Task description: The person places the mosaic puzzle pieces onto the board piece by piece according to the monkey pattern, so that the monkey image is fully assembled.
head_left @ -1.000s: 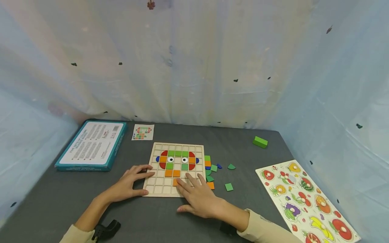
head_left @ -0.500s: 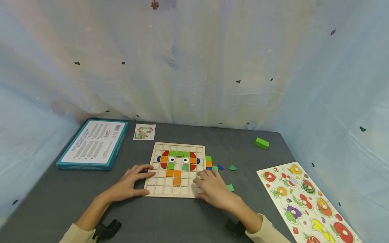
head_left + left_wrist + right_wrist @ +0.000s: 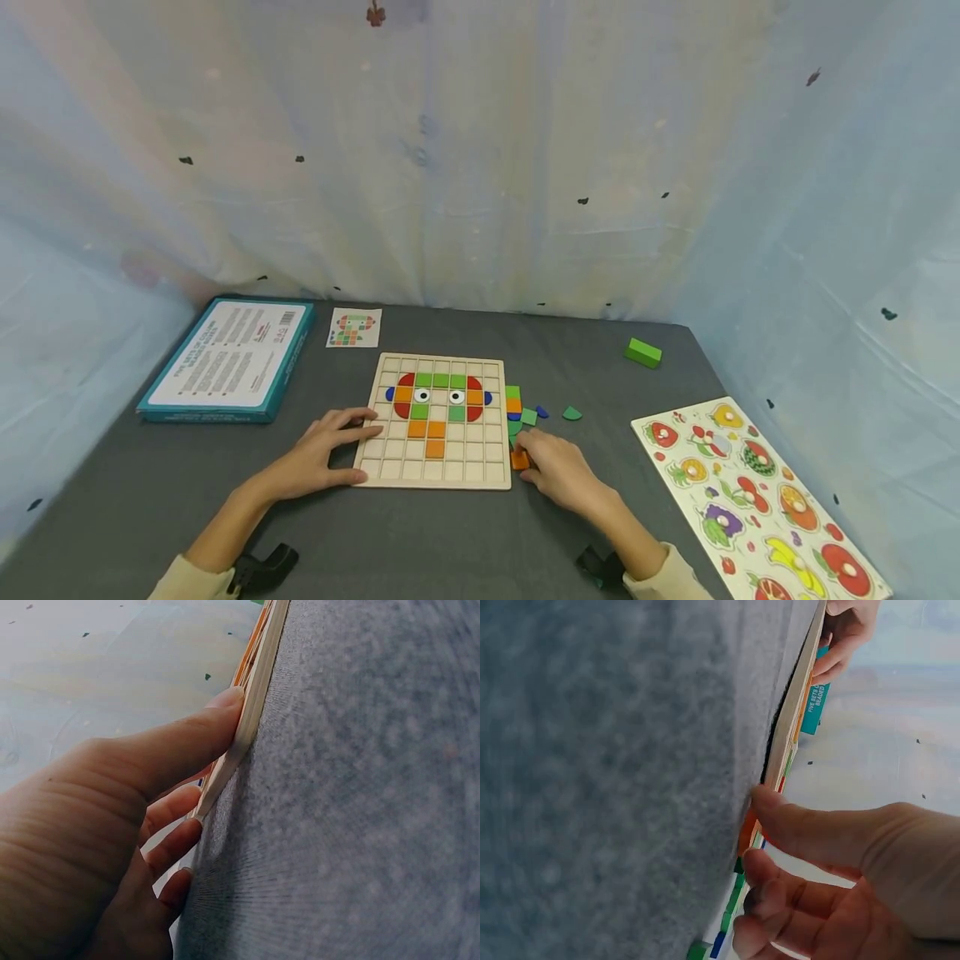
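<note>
Your right hand (image 3: 558, 469) pinches an orange tile (image 3: 521, 461) between thumb and curled fingers at four o'clock of the wooden grid board (image 3: 455, 432); your left hand (image 3: 322, 452), fingers loosely spread, touches the board's edge between eight and nine.

I had a teal box (image 3: 225, 358) on the far left of the grey table (image 3: 420, 550), white printed panel up, barcode at its upper right corner. A green block (image 3: 642, 352) sat near the far right corner. To my right a fruit board (image 3: 772, 521) lay at an angle, bottom cut off by frame. Pale speckled curtains (image 3: 480, 167) hung behind.
</note>
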A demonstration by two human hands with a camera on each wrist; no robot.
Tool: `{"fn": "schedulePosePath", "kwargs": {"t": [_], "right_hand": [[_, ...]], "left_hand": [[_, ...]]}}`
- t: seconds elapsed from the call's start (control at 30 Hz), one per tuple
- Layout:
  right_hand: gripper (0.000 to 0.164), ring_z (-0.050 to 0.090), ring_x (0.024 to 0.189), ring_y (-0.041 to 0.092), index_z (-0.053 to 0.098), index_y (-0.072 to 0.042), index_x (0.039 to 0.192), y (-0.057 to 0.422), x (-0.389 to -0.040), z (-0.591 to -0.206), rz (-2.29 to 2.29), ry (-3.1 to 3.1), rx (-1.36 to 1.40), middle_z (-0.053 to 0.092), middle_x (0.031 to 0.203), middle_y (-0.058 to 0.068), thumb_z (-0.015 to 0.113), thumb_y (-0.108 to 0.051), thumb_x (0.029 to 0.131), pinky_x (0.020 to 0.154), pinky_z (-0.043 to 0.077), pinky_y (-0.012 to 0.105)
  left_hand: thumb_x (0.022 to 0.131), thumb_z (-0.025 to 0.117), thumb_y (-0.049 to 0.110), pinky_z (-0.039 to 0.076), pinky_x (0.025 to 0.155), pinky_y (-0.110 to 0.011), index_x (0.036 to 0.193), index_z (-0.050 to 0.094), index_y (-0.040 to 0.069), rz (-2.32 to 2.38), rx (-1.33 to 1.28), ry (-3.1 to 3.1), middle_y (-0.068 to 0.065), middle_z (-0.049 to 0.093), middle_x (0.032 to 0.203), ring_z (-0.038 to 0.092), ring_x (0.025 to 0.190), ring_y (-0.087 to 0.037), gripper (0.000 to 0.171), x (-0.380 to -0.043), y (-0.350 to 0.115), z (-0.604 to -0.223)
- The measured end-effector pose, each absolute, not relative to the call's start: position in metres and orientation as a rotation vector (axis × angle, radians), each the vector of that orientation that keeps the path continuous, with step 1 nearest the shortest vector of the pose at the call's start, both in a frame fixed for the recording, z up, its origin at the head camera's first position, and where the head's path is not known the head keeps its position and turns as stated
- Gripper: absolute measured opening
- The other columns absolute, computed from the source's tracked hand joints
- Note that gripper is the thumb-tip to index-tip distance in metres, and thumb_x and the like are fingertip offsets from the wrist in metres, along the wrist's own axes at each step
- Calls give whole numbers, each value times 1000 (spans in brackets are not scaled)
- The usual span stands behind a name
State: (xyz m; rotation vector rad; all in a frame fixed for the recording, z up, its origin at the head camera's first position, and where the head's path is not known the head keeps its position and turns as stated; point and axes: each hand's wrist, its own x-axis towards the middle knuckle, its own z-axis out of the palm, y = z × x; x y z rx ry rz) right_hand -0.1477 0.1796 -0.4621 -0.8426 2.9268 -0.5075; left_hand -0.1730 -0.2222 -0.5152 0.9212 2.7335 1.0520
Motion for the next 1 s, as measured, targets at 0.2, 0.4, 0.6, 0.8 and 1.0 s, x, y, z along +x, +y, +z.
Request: {"fn": "schedulePosePath", "kwargs": {"t": [0.2,0.4,0.6,0.8,1.0], "right_hand": [[25,47,68,8,67,-10,106,181,-152,-465,-618,2879,-805,57,83,-2,79,-7,84,59,41,28],[22,46,68,7,68,-10,104,185,-155,-467,-676,2850,-851,54,81,-2,78,-7,85,60,41,27],[20,48,75,10,66,-10,97,187,-154,-464,-588,2859,-912,54,91,-1,81,-11,83,62,42,27],[19,46,76,11,65,-9,96,183,-150,-450,-570,2879,-916,51,90,-1,80,-13,85,63,43,26],[19,53,76,11,64,-6,100,146,-156,-444,-610,2805,-1060,61,94,3,77,-13,88,68,47,26]], "left_hand": [[85,76,49,25,96,-62,144,57,19,1044,914,2740,-4,42,150,35,132,-30,69,-172,-222,-515],[84,76,49,25,97,-62,144,57,17,1054,905,2730,-4,42,151,35,133,-30,70,-173,-222,-515],[81,79,48,23,99,-68,143,57,12,1095,893,2690,-4,42,153,35,135,-30,74,-174,-224,-512],[79,78,54,28,98,-63,143,57,12,1035,907,2691,-3,41,155,37,134,-28,79,-172,-226,-508],[79,79,54,28,97,-61,141,59,11,1046,900,2694,-4,42,155,37,133,-26,78,-173,-227,-507]]}}
